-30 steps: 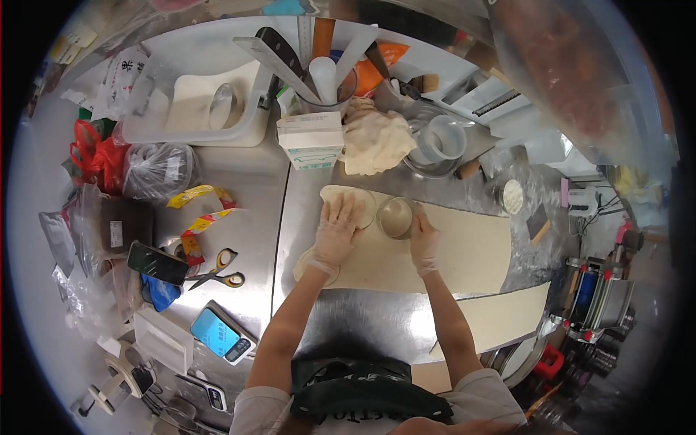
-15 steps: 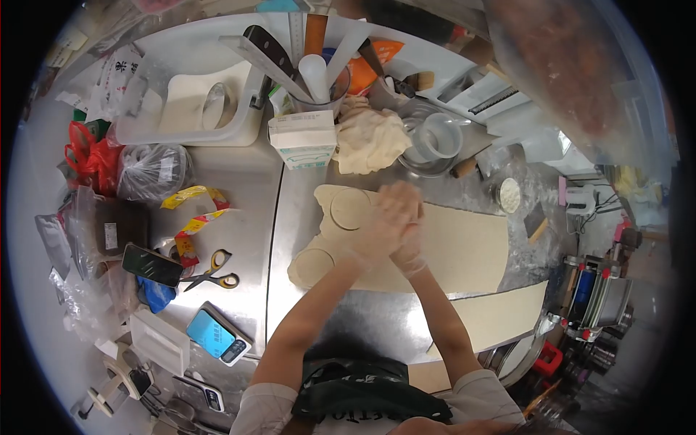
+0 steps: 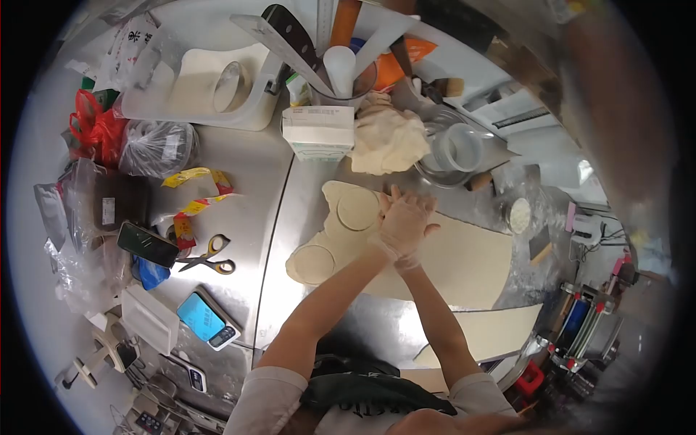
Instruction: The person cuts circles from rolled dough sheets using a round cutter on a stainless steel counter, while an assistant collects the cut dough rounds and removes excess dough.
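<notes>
My left hand (image 3: 404,226), in a clear plastic glove, lies flat across my right hand, its thumb pointing right. Under it, my right hand (image 3: 396,194) is mostly covered; some outstretched fingertips show past the upper edge. Both press down on a wide rolled sheet of dough (image 3: 471,254), arms straight. Whatever may be beneath the palms is hidden. Left of the hands, a round outline (image 3: 358,210) is cut in the dough, and a second round outline (image 3: 313,264) lies near the sheet's lower left end.
Another dough strip (image 3: 486,330) lies nearer me. Behind the sheet are a cream cloth (image 3: 388,138), a white carton (image 3: 319,130) and clear plastic bowls (image 3: 460,148). To the left are scissors (image 3: 210,257), a phone (image 3: 148,244) and a scale (image 3: 210,319). A flour bowl (image 3: 520,215) stands right.
My hands were blurred and clasped closer together; now the fingers are spread and flat, one hand over the other. The view has shifted slightly.
</notes>
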`<act>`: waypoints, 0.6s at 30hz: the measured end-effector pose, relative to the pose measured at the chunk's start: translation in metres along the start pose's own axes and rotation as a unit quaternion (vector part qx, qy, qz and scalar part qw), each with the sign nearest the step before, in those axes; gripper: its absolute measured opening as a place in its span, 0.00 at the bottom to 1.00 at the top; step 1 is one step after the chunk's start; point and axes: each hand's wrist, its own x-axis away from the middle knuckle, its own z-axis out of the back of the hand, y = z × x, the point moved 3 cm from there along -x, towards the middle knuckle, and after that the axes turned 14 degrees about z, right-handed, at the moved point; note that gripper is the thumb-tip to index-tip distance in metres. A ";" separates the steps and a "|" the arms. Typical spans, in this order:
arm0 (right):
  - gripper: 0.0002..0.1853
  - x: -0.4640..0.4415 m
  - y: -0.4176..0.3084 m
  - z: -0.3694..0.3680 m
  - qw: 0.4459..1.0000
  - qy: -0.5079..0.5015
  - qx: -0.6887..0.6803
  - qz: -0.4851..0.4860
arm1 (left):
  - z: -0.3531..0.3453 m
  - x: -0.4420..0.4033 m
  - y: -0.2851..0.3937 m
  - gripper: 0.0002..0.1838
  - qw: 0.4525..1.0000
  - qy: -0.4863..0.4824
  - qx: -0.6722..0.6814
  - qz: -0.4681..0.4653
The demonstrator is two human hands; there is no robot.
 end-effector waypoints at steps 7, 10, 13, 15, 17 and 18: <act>0.36 0.036 0.052 0.033 0.973 0.175 -0.152 -0.009 | -0.025 0.018 -0.055 0.29 0.937 0.095 0.327 0.079; 0.32 0.047 0.065 0.063 0.987 0.069 -0.103 -0.103 | 0.017 0.044 -0.053 0.27 0.959 0.044 0.171 0.223; 0.30 0.048 0.056 0.063 0.972 -0.034 -0.132 -0.189 | -0.017 0.041 -0.055 0.29 0.979 -0.054 0.013 0.195; 0.30 0.057 0.038 0.051 0.973 0.009 -0.080 -0.216 | -0.049 0.027 -0.076 0.31 0.994 -0.008 -0.047 0.101; 0.30 0.067 0.021 0.038 0.939 0.038 -0.151 -0.307 | -0.050 0.007 -0.087 0.33 0.999 -0.048 0.000 0.009; 0.30 0.067 0.022 0.034 0.918 0.058 -0.184 -0.348 | -0.048 -0.004 -0.087 0.34 0.997 -0.063 0.022 -0.038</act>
